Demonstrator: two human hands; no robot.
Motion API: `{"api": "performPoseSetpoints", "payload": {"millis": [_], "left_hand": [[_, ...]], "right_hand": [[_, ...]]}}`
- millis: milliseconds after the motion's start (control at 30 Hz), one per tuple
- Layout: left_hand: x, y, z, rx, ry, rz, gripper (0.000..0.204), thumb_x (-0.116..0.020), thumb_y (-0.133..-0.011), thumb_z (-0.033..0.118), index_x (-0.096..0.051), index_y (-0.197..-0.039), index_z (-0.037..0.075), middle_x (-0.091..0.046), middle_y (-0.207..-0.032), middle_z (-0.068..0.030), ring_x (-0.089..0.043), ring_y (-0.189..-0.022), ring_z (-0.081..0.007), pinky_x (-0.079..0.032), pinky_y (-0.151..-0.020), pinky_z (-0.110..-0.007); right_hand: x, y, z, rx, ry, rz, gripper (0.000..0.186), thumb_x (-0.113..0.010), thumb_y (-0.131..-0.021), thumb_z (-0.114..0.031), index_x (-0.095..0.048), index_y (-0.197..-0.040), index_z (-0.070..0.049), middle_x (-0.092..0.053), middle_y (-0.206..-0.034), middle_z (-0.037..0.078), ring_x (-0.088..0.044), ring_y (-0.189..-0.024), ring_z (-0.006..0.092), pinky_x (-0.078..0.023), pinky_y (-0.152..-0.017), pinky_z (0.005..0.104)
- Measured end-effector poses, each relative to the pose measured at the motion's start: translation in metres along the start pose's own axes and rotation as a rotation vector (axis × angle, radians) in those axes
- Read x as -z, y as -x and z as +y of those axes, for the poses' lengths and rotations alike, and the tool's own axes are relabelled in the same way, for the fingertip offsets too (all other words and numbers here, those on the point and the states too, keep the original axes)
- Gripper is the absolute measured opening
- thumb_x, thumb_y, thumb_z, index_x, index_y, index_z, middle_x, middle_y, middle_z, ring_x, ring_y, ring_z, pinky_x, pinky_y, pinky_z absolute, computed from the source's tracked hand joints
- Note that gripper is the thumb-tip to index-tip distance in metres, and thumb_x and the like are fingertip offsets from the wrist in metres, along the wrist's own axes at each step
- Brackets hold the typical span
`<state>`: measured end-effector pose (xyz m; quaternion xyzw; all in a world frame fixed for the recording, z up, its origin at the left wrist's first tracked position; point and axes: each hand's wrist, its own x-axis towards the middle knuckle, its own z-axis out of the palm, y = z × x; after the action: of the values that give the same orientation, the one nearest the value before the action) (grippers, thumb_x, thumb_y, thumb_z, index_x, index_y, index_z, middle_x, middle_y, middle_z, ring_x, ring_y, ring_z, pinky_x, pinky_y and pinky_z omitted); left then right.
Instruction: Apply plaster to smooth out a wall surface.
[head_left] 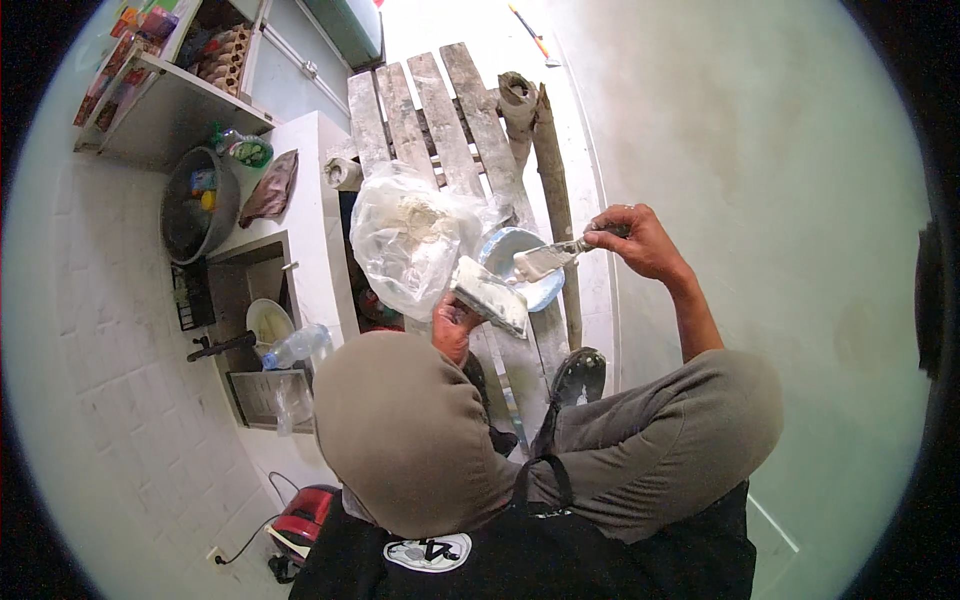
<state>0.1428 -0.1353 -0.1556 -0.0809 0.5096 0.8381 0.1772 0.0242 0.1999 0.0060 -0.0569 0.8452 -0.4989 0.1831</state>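
Putty knife extends leftward from the fingers of the right hand, clamped on its handle; its long axis crosses the blue bowl toward the paste-coated wide scraper. Left hand grips that scraper, fingertips hidden.

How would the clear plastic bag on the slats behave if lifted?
The plastic bag would probably sag, its thin film being crumpled. The pale powder inside looks loose, so it may shift or spill from the open top.

Grey-brown trousers, seemingly black shoes
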Motion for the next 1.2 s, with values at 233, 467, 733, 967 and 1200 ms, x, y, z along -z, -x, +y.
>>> {"api": "performPoseSetpoints", "payload": {"millis": [233,467,733,967,1200], "left_hand": [[0.017,0.004,-0.016,0.066,0.13,-0.063,0.042,-0.064,-0.09,-0.003,-0.056,-0.131,0.001,-0.07,-0.115,-0.0085,-0.071,-0.099,-0.022,-0.057,-0.087,-0.036],[0.009,0.017,-0.011,0.062,0.043,0.051,0.038,-0.063,-0.091,0.001,-0.058,-0.129,0.002,-0.07,-0.115,-0.0078,-0.07,-0.1,-0.0199,-0.057,-0.085,-0.037],[-0.003,0.02,-0.006,0.165,0.216,0.095,0.033,-0.063,-0.093,0.002,-0.059,-0.126,0.003,-0.068,-0.12,-0.0082,-0.069,-0.105,-0.022,-0.057,-0.089,-0.039],[-0.01,0.02,-0.012,0.156,0.267,0.099,0.034,-0.06,-0.094,-0.001,-0.057,-0.128,0.003,-0.069,-0.118,-0.0083,-0.069,-0.105,-0.0224,-0.056,-0.091,-0.039],[-0.007,0.021,-0.017,0.106,0.284,0.069,0.034,-0.063,-0.096,0.003,-0.056,-0.129,0.003,-0.068,-0.119,-0.0083,-0.069,-0.104,-0.0222,-0.056,-0.091,-0.039]], "right_hand": [[-0.036,-0.008,0.035,0.117,0.383,0.15,0.023,-0.075,-0.087,-0.021,-0.074,-0.084,0.002,-0.067,-0.081,0.02,-0.065,-0.079,0.0346,-0.052,-0.077,0.0438],[-0.052,-0.017,0.047,0.056,0.365,0.096,0.021,-0.077,-0.084,-0.02,-0.073,-0.085,0.0,-0.066,-0.081,0.02,-0.065,-0.082,0.037,-0.051,-0.078,0.0457],[-0.084,-0.02,0.045,0.12,0.319,0.039,0.022,-0.077,-0.083,-0.019,-0.074,-0.085,0.002,-0.066,-0.08,0.021,-0.066,-0.08,0.0377,-0.052,-0.076,0.0457],[-0.082,-0.027,0.049,0.072,0.2,0.013,0.025,-0.077,-0.083,-0.02,-0.075,-0.088,0.005,-0.07,-0.08,0.023,-0.069,-0.077,0.0351,-0.054,-0.073,0.0433],[-0.079,-0.026,0.06,-0.034,0.142,0.008,0.027,-0.077,-0.085,-0.021,-0.077,-0.091,0.005,-0.072,-0.075,0.021,-0.068,-0.065,0.0243,-0.054,-0.066,0.0382]]}}
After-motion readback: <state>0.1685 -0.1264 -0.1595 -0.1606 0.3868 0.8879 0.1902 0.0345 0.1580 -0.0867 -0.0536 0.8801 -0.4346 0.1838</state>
